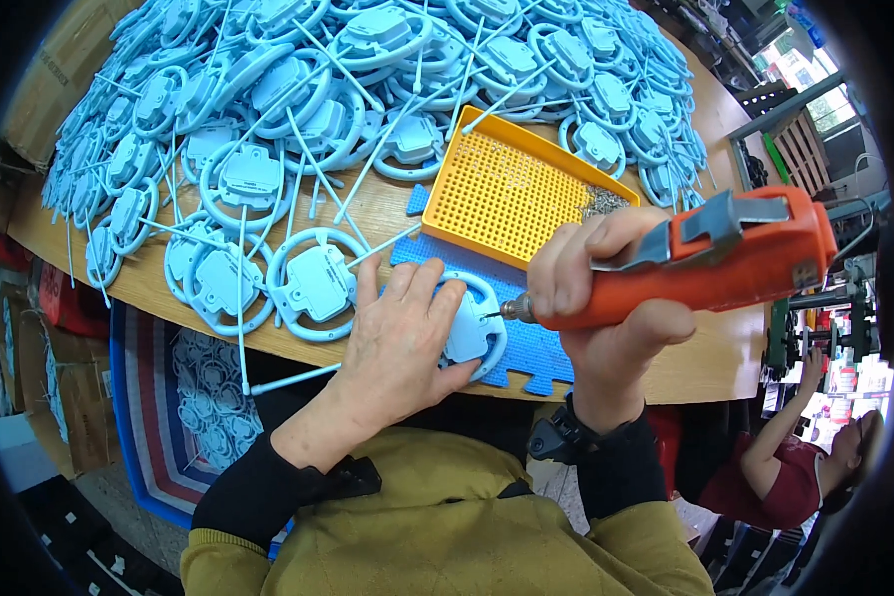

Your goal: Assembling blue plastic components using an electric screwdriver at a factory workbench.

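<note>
A light-blue ring-shaped plastic part (466, 336) with a flat housing in its middle lies on a blue foam mat (554, 360). My left hand (404, 333) presses down on it, fingers spread across its left side and thumb along its near edge. My right hand (606, 308) is wrapped round an orange electric screwdriver (700, 273) with a metal clip on top. Its bit points left and meets the housing, near the right edge; whether a screw sits under the tip is too small to tell. Just beyond stands a yellow perforated tray (504, 253) with small screws (602, 202) heaped in its right corner.
A big pile of similar light-blue parts (377, 40) with thin rods covers the far side of the wooden table (735, 348). Below its left edge, a striped bag (149, 417) holds more parts. Cardboard boxes (79, 397) stand left. At far right is another person (795, 467).
</note>
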Demonstrator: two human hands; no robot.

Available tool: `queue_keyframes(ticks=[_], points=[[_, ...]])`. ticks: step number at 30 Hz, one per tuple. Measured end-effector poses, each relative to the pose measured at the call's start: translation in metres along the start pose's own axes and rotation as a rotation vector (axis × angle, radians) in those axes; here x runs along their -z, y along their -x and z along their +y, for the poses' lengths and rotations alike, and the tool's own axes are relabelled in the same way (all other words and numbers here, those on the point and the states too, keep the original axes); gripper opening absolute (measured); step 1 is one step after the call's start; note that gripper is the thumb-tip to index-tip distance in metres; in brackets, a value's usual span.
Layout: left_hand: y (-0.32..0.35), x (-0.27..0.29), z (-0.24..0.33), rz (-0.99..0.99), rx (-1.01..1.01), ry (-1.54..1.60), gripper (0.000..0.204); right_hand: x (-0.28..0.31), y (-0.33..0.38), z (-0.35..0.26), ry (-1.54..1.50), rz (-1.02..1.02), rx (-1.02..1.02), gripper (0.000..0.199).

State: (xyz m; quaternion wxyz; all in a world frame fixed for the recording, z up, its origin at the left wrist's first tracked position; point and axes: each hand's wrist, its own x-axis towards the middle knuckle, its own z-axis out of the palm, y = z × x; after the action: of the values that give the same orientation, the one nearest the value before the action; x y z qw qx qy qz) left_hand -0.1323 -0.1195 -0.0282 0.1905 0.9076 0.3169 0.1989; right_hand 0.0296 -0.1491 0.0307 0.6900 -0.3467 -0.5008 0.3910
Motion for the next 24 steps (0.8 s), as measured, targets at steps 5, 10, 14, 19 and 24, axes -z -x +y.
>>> queue_keyframes(ticks=[5, 10, 14, 19, 24], points=[[0.002, 0.0, 0.003, 0.001, 0.005, -0.007, 0.066, -0.001, 0.01, 0.003, 0.059, 0.039, -0.044, 0.069], [0.002, -0.003, 0.002, 0.019, -0.006, 0.009, 0.066, -0.006, 0.011, 0.002, 0.082, 0.053, -0.038, 0.067], [0.002, -0.003, 0.0, 0.031, -0.013, 0.02, 0.062, -0.005, 0.009, 0.005, 0.126, -0.016, -0.097, 0.065], [0.005, 0.002, -0.002, 0.032, 0.011, -0.007, 0.065, -0.011, 0.009, 0.012, 0.053, 0.037, -0.078, 0.064], [0.026, 0.028, 0.001, 0.017, -0.023, 0.061, 0.063, -0.004, 0.005, 0.004, -0.223, -0.062, -0.081, 0.066]])
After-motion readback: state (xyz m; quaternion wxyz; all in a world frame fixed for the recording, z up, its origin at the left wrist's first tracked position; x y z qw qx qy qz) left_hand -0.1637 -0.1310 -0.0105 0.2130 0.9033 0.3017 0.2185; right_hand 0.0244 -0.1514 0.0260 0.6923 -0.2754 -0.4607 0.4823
